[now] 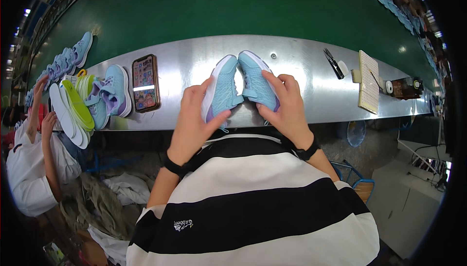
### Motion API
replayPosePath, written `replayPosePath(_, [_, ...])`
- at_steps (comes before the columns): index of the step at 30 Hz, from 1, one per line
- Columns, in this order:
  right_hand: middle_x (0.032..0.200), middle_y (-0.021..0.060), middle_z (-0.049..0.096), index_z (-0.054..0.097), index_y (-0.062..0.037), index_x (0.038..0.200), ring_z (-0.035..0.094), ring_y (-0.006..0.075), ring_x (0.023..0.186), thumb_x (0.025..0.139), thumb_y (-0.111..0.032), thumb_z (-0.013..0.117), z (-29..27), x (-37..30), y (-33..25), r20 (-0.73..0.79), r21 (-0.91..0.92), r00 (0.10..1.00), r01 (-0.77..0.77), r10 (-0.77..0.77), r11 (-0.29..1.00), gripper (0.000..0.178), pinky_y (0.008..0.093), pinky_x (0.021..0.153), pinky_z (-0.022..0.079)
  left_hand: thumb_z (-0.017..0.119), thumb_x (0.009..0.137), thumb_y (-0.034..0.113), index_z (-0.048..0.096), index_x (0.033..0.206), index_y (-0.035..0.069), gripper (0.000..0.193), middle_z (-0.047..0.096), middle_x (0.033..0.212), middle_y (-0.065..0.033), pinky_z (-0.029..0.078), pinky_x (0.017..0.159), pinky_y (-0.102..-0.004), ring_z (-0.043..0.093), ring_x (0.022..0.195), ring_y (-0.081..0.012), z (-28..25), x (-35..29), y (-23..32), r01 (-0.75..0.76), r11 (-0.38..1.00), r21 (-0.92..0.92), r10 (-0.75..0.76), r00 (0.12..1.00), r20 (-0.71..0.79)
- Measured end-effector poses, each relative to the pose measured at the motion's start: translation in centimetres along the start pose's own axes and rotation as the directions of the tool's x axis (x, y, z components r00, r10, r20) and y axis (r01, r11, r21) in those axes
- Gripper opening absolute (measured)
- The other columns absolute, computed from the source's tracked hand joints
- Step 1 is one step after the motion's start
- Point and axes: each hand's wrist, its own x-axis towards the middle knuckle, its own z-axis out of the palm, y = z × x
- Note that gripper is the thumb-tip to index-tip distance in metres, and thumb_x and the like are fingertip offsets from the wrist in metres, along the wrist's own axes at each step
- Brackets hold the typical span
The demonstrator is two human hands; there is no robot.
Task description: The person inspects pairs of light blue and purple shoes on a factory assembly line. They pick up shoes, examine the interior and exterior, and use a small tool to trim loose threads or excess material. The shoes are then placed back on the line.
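Note:
In front of me, over the metal ledge (194,61), are two light-blue sneakers with white soles and purple heel areas. My left hand (193,112) grips the left sneaker (224,87) along its outer side, thumb near the heel. On the other side, my right hand (287,103) has its fingers round the right sneaker (256,78). The toes point away from me and nearly touch, and the shoes tilt toward each other. Both wrists wear black bands.
Left along the ledge lie a phone (145,83), another pair of blue sneakers (115,91) and a stack of insoles (73,108). Tweezers (333,63), a notepad (369,82) and a dark bottle (406,88) sit right. Beyond runs a green belt (209,8). A co-worker's arm (47,154) is far left.

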Motion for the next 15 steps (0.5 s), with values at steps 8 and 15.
replayPosePath(8, [0.131, 0.0142, 0.054, 0.032, -0.0044, 0.149, 0.056, 0.0203, 0.114, 0.103, -0.037, 0.047, -1.5, 1.3, 2.8, 0.491, 0.445, 0.795, -0.580, 0.355, 0.683, 0.059, 0.0330, 0.097, 0.044, 0.050, 0.103, 0.027, 0.043, 0.140, 0.001, 0.046, 0.059, 0.119, -0.0115, 0.048, 0.088, -0.0298, 0.060, 0.100, -0.0160, -0.7, 1.9, -3.1, 0.298, 0.871, -0.392, -0.214, 0.946, 0.244])
replayPosePath(15, [0.142, 0.0082, 0.049, 0.040, -0.0084, 0.143, 0.049, 0.0231, 0.129, 0.107, -0.038, 0.030, 1.8, 2.5, 0.0, 0.554, 0.817, 0.794, -0.462, 0.249, -0.344, 0.048, 0.0441, 0.110, 0.039, 0.034, 0.108, 0.029, 0.044, 0.141, 0.005, 0.042, 0.055, 0.135, -0.0083, 0.048, 0.101, -0.0365, 0.056, 0.122, -0.0192, 1.2, 2.6, -0.6, 0.365, 0.075, -0.928, -0.337, 0.885, 0.321])
